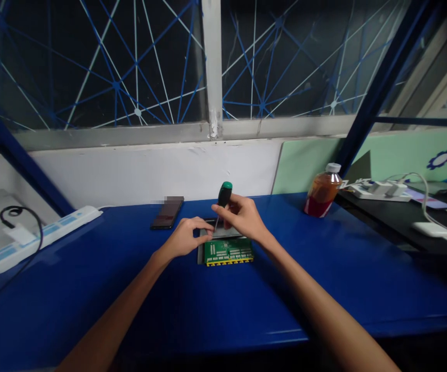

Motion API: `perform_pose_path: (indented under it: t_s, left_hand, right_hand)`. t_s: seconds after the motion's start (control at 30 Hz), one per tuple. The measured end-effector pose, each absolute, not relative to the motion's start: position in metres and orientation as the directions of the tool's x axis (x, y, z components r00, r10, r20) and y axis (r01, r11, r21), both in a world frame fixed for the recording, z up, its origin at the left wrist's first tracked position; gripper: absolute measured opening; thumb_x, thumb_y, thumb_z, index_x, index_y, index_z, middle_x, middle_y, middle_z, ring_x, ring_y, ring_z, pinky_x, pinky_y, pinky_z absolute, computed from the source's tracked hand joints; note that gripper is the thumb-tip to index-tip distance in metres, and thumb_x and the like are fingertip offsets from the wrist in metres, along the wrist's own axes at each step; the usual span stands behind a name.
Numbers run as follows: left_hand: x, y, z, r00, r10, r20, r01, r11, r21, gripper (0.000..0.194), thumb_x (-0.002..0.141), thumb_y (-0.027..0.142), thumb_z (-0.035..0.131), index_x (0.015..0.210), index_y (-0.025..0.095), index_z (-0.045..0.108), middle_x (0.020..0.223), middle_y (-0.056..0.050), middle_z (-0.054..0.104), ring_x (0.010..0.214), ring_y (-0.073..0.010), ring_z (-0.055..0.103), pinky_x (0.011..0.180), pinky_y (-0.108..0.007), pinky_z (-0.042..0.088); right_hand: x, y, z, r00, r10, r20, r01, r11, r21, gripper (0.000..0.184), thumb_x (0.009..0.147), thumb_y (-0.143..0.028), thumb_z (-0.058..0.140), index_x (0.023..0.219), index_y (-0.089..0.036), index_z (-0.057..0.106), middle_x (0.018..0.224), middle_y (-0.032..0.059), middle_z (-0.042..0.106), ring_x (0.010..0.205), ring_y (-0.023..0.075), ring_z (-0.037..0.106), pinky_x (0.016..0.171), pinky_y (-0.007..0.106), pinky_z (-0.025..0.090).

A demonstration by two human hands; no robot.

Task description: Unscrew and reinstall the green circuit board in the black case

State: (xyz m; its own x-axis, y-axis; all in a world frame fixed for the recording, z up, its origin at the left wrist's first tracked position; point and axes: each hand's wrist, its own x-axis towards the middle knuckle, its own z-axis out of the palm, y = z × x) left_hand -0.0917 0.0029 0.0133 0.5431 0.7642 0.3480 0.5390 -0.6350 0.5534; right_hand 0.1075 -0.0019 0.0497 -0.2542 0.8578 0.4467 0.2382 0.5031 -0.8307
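Note:
My right hand (244, 217) grips a screwdriver (225, 193) with a black handle and green end cap. The screwdriver stands nearly upright, its thin shaft pointing down at a grey metal plate or housing (229, 231). My left hand (189, 235) is at the left side of the shaft's lower end, thumb and fingertips drawn close together. Whatever those fingertips pinch, if anything, is too small to make out. Just in front lies a green circuit board (229, 249) with a row of yellow connectors (229, 262) along its near edge. The screwdriver's tip is hidden by my left fingers.
A dark phone (168, 212) lies behind my left hand on the blue table (149, 320). At the left is a white power strip (53, 232) with a black cable. A drink bottle (323, 191) stands at the back right, near another power strip (380, 191) and cables.

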Motion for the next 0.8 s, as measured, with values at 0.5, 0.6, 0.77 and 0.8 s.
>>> perform_pose_path:
  t_s: [0.5, 0.6, 0.77, 0.8]
  left_hand:
    - [-0.011, -0.002, 0.025, 0.727, 0.587, 0.355, 0.501, -0.808, 0.310, 0.016, 0.083, 0.017, 0.059, 0.089, 0.022, 0.073, 0.091, -0.003, 0.072, 0.090, -0.0211, 0.062, 0.084, -0.038, 0.040]
    - [0.019, 0.007, 0.024, 0.764, 0.568, 0.306, 0.517, -0.823, 0.236, 0.017, 0.082, 0.014, 0.058, 0.089, 0.022, 0.073, 0.090, -0.003, 0.073, 0.090, -0.0220, 0.062, 0.085, -0.039, 0.038]
    - [0.049, 0.020, 0.010, 0.760, 0.590, 0.273, 0.534, -0.806, 0.255, 0.017, 0.080, 0.015, 0.061, 0.089, 0.021, 0.074, 0.090, -0.004, 0.074, 0.088, -0.0218, 0.063, 0.081, -0.035, 0.041]
    - [0.051, 0.021, 0.008, 0.763, 0.588, 0.270, 0.532, -0.807, 0.254, 0.017, 0.079, 0.015, 0.061, 0.089, 0.021, 0.074, 0.091, -0.004, 0.074, 0.089, -0.0220, 0.063, 0.081, -0.035, 0.041]
  right_hand:
    - [0.262, 0.023, 0.003, 0.070, 0.938, 0.340, 0.902, 0.086, -0.422, 0.046, 0.079, -0.057, 0.050, 0.054, -0.019, 0.057, 0.052, 0.0025, 0.054, 0.053, 0.0158, 0.049, 0.048, 0.027, 0.027]
    - [0.262, 0.023, -0.007, 0.018, 0.978, 0.207, 0.968, 0.035, -0.247, 0.046, 0.082, -0.056, 0.045, 0.063, -0.019, 0.066, 0.063, 0.0064, 0.064, 0.060, 0.0185, 0.057, 0.049, 0.028, 0.028]
    - [0.249, 0.023, -0.009, -0.024, 0.986, 0.167, 0.980, 0.056, -0.191, 0.043, 0.080, -0.057, 0.050, 0.071, -0.019, 0.069, 0.074, 0.0090, 0.070, 0.071, 0.0221, 0.064, 0.051, 0.027, 0.030]
    - [0.247, 0.022, -0.010, -0.034, 0.987, 0.158, 0.981, 0.063, -0.183, 0.042, 0.080, -0.057, 0.051, 0.072, -0.019, 0.069, 0.076, 0.0092, 0.070, 0.073, 0.0224, 0.064, 0.052, 0.027, 0.030]
